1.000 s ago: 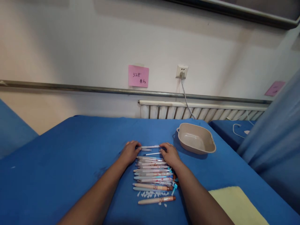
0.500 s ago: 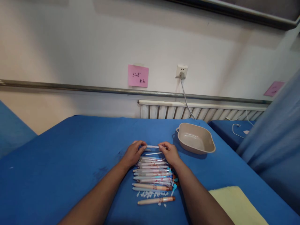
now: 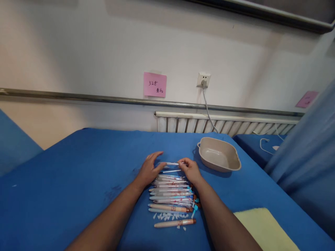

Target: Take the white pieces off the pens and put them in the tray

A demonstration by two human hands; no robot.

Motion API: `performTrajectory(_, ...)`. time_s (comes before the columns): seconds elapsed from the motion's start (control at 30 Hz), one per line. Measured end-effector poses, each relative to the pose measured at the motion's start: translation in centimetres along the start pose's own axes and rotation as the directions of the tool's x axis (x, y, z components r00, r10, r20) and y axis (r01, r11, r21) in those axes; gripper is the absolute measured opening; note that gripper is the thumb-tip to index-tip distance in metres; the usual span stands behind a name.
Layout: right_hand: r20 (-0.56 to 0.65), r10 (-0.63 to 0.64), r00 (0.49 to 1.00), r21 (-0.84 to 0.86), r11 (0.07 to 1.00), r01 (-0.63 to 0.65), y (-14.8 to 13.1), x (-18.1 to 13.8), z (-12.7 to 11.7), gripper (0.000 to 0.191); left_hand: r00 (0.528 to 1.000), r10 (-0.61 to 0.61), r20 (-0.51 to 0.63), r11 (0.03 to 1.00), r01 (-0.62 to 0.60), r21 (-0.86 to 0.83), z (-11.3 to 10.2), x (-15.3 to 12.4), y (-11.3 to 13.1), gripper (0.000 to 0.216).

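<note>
My right hand (image 3: pixel 190 170) pinches the right end of a thin, clear-and-white pen (image 3: pixel 172 164), held level at the far end of the row. My left hand (image 3: pixel 150 170) is open at the pen's other end, thumb by the tip and fingers spread apart above it. Just below lies a thin white stick (image 3: pixel 171 171). Nearer to me, several pens (image 3: pixel 171 191) lie side by side between my forearms, many with clear, patterned barrels. A beige pen with a brown end (image 3: pixel 175 223) lies closest, and small white cone-shaped pieces (image 3: pixel 167 217) are scattered beyond it.
A beige plastic basin (image 3: pixel 219 155) stands right of my hands on the blue-covered table (image 3: pixel 86 174). At the lower right lies a yellow cloth (image 3: pixel 264 226). Behind the table are a radiator (image 3: pixel 188 124) and a plugged-in cable (image 3: pixel 206 104). A blue curtain (image 3: pixel 309 153) hangs at right.
My left hand has opened, its fingers lifting and spreading away from the pen's left end. My right hand keeps its pinch in about the same place.
</note>
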State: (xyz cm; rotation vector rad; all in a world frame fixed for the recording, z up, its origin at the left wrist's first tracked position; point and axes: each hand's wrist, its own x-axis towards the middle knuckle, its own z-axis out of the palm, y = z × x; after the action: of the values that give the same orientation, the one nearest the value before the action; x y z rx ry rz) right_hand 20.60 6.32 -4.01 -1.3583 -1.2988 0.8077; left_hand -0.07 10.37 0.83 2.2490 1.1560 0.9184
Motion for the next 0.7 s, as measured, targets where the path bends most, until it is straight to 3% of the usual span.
performTrajectory(0.07, 0.003, 0.006, 1.0, 0.01, 1.0, -0.006, 0.02, 0.0, 0.02, 0.029, 0.999, 0.033, 0.005, 0.999, -0.033, -0.022, 0.07, -0.04, -0.04, 0.043)
performTrajectory(0.17, 0.008, 0.002, 1.0, 0.016, 1.0, -0.002, 0.09, -0.01, 0.06, 0.029, 0.996, -0.045, 0.073, 0.998, 0.048, -0.043, 0.19, -0.13, -0.1, 0.034)
performTrajectory(0.23, 0.01, 0.001, 1.0, 0.005, 1.0, -0.001, 0.17, -0.03, 0.09, 0.028, 0.996, -0.076, 0.036, 0.996, 0.077, -0.035, 0.21, -0.15, -0.05, 0.037)
performTrajectory(0.37, 0.007, -0.002, 1.0, -0.012, 1.0, 0.002, 0.15, -0.06, 0.11, 0.028, 0.999, 0.043, 0.015, 0.999, -0.042, -0.021, 0.18, -0.18, 0.21, 0.052)
performTrajectory(0.47, 0.015, -0.008, 1.0, -0.007, 1.0, 0.008, -0.02, -0.12, 0.12, 0.028, 0.996, -0.04, 0.074, 0.999, 0.04, 0.0, 0.17, -0.24, 0.33, 0.04)
performTrajectory(0.53, 0.02, -0.009, 1.0, -0.016, 1.0, 0.009, -0.09, -0.16, 0.14, 0.028, 0.997, -0.074, 0.034, 0.997, 0.072, 0.033, 0.16, -0.27, 0.34, 0.041)
performTrajectory(0.6, 0.018, -0.005, 1.0, -0.028, 1.0, 0.006, -0.08, -0.17, 0.16, 0.027, 1.0, -0.008, 0.0, 0.999, 0.008, 0.049, 0.16, -0.29, 0.32, 0.047)
performTrajectory(0.7, 0.011, -0.003, 1.0, -0.02, 1.0, 0.003, -0.02, -0.17, 0.2, 0.028, 0.999, 0.038, 0.037, 0.999, -0.039, 0.036, 0.15, -0.27, 0.31, 0.049)
